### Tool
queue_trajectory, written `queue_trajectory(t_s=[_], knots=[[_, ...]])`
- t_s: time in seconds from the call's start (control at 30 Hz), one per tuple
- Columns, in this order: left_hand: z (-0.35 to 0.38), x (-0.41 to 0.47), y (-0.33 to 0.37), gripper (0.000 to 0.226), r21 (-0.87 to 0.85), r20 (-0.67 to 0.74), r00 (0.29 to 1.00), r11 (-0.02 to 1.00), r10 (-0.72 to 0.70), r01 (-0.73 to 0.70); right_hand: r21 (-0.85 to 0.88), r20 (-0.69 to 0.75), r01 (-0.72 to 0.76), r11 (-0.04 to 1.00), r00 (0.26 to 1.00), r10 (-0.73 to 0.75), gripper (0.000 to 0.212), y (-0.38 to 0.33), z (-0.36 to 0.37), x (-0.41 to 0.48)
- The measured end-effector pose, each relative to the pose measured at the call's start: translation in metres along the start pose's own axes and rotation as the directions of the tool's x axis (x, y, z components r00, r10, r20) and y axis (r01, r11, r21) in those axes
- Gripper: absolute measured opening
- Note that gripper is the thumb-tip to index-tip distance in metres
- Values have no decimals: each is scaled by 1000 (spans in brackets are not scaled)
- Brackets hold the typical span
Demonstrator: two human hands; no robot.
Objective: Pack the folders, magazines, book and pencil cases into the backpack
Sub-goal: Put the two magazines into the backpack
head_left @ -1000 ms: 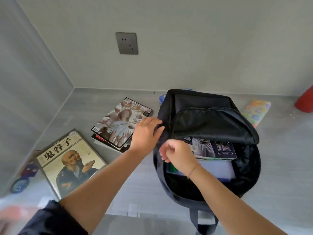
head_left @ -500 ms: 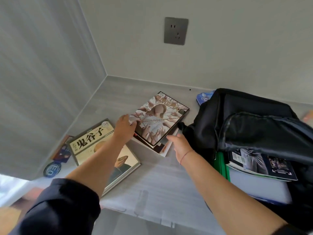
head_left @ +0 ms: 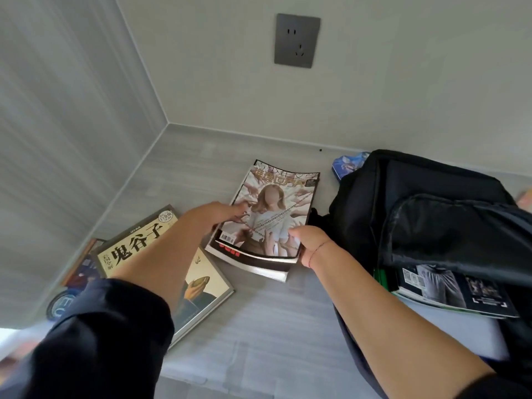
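A stack of magazines lies on the grey surface, its near end lifted off the surface. My right hand grips the stack's near right corner. At the left edge, my left hand rests its fingers on the cover. A yellow-covered book lies to the left, partly under my left forearm. The black backpack stands open on the right, with a magazine and green and pale folders inside it.
A blue pencil case peeks out behind the backpack. A flat item with a round blue emblem lies against the left wall, beyond the book. The two walls meet in a corner behind the magazines. A wall socket sits above.
Both hands left the backpack's opening and moved left to the magazine stack. My right hand has closed on its near right corner, and that end has risen. The view has swung left.
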State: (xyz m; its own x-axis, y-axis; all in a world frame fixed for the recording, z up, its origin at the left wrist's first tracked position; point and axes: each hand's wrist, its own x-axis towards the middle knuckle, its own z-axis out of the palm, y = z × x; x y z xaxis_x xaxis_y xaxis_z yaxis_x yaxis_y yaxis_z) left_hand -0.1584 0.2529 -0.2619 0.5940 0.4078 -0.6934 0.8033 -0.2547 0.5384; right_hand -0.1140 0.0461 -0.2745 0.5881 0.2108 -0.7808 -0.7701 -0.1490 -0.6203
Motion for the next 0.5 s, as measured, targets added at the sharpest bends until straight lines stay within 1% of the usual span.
queue_trajectory(t_s=[0.03,0.07,0.13,0.2,0.27,0.33,0.4,0.47,0.5], knots=[[4,-3,-1,59,3,32,999,1000,19,-19,-64,6,21,998,1000,-21,48,1,1,0],[7,-4,-2,54,-14,25,998,998,63,-63,-113,12,44,993,999,-42,52,2,1,-2],[11,-9,-4,45,-107,-26,987,981,160,-162,-121,32,64,991,998,-60,56,4,0,-2],[11,-16,-8,44,-198,-73,973,953,219,-229,-34,59,91,995,994,-89,58,4,-3,-6],[10,-26,-11,41,-290,-130,949,904,288,-314,58,81,187,981,978,-191,58,-1,-7,-13],[5,-38,-6,41,-393,-183,914,825,363,-406,72,91,333,940,937,-338,56,-13,-9,-21],[2,-49,3,46,-487,-202,886,742,417,-461,58,94,456,888,883,-460,50,-27,-12,-29],[3,-58,10,45,-563,-224,884,686,411,-461,-10,91,548,836,833,-545,47,-36,-15,-37],[5,-60,11,43,-587,-242,891,673,384,-450,-42,102,579,815,814,-573,49,-38,-17,-40]])
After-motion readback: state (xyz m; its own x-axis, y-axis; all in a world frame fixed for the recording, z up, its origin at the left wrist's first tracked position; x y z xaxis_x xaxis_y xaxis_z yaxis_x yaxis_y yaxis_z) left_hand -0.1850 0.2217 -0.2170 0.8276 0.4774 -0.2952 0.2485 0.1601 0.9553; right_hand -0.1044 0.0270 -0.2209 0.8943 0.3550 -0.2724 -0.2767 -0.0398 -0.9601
